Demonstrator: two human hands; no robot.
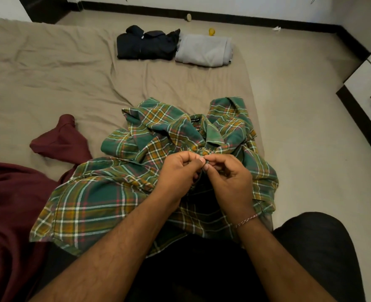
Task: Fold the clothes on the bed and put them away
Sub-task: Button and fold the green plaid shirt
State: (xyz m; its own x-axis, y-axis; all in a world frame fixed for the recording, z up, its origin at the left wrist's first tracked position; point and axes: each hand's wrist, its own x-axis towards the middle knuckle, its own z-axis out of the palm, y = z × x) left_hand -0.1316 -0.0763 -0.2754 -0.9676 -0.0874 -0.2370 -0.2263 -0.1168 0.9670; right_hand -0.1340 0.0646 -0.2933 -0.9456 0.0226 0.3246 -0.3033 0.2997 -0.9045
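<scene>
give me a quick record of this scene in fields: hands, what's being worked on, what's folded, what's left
left hand: pinches the plaid shirt front by a button
right hand: pinches the same spot from the other side
in work: plaid shirt, spread rumpled on the bed, collar away from the person
folded: dark garment and grey garment, side by side at the far edge of the bed
unfolded: maroon garment, heaped left of the shirt
floor: small yellow object beyond the grey garment

A beige tiled floor [300, 88] meets white walls [202, 3] along a dark skirting board [223, 16], beside a white drawer cabinet [369, 83].
</scene>
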